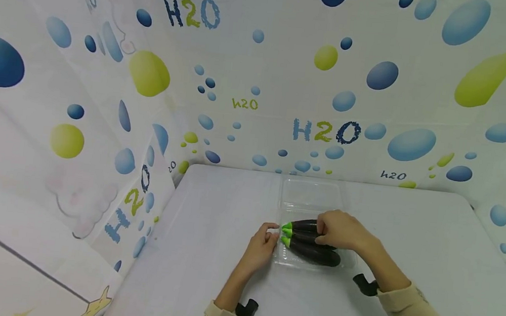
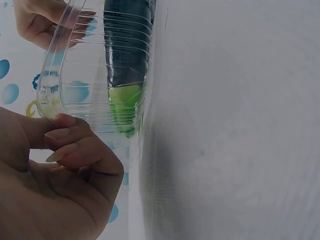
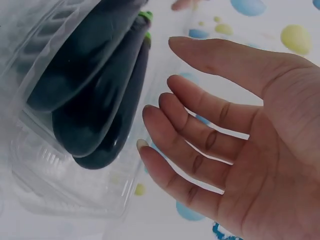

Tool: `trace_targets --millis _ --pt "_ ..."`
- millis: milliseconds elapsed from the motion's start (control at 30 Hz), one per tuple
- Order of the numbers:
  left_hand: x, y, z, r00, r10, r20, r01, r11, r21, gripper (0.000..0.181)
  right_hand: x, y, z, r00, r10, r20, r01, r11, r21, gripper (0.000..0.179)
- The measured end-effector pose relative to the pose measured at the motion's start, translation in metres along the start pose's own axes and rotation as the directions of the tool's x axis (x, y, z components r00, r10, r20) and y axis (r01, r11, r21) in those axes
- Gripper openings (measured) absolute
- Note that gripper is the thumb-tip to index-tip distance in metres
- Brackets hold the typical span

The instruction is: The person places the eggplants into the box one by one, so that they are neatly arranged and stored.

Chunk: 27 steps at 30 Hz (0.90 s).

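Note:
Three dark eggplants with bright green stem ends, the nearest eggplant (image 1: 312,253) among them, lie side by side in a clear plastic clamshell container (image 2: 60,100). My left hand (image 1: 259,250) is at the container's left side. In the left wrist view its fingertips pinch the rim at a corner, the other fingers curled in. Over the right part of the eggplants is my right hand (image 1: 342,231). The right wrist view shows its fingers (image 3: 185,137) loosely bent and spread, with nothing between them, beside the rounded eggplant ends.
The container's lid (image 1: 311,194) lies folded back on the far side. A white-covered table (image 1: 221,206) spreads around it. Behind and to the left hangs a curtain (image 1: 280,69) with blue and green dots. Black wrist-camera mounts (image 1: 246,310) sit on both wrists.

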<state>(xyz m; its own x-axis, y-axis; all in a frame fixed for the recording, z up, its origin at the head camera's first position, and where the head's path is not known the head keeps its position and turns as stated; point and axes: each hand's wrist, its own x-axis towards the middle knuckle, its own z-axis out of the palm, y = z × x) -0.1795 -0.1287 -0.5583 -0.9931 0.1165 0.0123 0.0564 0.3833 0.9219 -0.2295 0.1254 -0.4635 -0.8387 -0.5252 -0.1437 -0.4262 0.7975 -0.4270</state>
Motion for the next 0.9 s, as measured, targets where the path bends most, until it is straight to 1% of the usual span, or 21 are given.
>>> trace_targets --millis 233,367,500,667,767,900 --pt "0.001 0.0 0.0 1.0 -0.001 -0.009 0.001 1.0 0.002 0.031 -0.012 0.014 -0.009 0.992 -0.009 -0.125 0.024 0.993 0.113 0.015" --pt "0.001 -0.001 0.0 1.0 0.0 -0.007 0.0 1.0 0.0 0.032 -0.017 0.023 -0.012 0.986 0.023 -0.163 0.005 0.986 0.169 0.014" --pt "0.002 -0.001 0.0 1.0 0.002 -0.007 -0.002 1.0 0.005 0.034 -0.022 0.034 -0.011 0.975 0.093 -0.201 -0.049 0.976 0.213 0.013" --pt "0.004 -0.002 0.001 1.0 -0.004 -0.016 0.004 1.0 0.019 0.033 -0.026 0.048 -0.006 0.948 0.195 -0.252 -0.131 0.96 0.249 0.016" --pt "0.005 -0.004 0.0 1.0 0.003 -0.021 -0.002 1.0 0.025 0.032 -0.029 0.056 -0.003 0.932 0.248 -0.264 -0.168 0.941 0.294 0.017" --pt "0.007 -0.005 -0.004 1.0 -0.001 -0.03 0.002 0.999 0.032 0.033 -0.034 0.061 -0.003 0.911 0.3 -0.283 -0.193 0.916 0.35 0.022"
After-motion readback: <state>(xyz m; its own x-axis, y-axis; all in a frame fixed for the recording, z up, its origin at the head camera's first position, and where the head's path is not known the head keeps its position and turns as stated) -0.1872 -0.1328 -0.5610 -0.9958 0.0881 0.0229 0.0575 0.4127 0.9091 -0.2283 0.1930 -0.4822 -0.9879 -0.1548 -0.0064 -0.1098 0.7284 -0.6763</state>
